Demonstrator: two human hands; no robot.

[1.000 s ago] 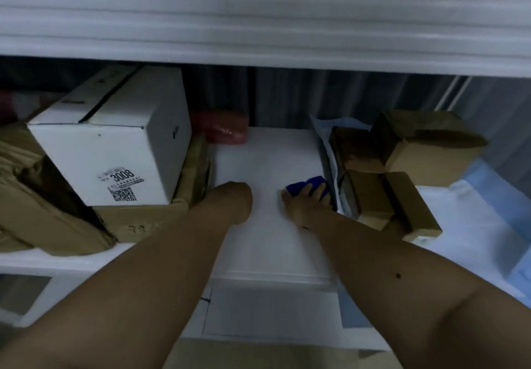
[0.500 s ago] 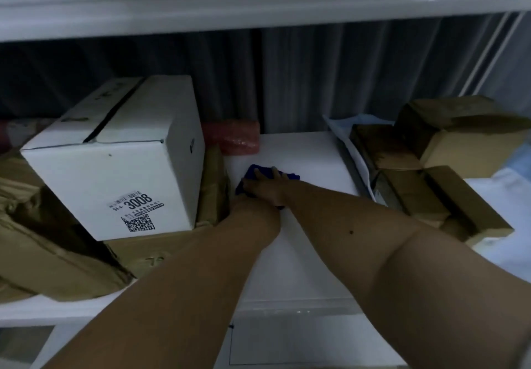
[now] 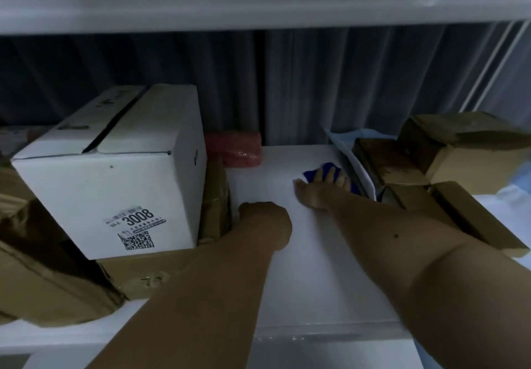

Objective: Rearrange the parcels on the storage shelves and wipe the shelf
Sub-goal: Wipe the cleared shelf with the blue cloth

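Observation:
My right hand presses a blue cloth flat on the white shelf, at the right side of the bare strip, next to the brown parcels. My left hand rests on the shelf as a curled fist holding nothing, beside the flat brown carton under the white box labelled 3008. A red wrapped parcel lies at the back.
Crumpled brown packaging fills the left end. Several brown boxes and a blue-white sheet crowd the right end. A dark curtain hangs behind, and the upper shelf board runs overhead.
My right hand slid the blue cloth from the left-centre of the shelf to the right, up against the brown parcels. The left fist stayed in place.

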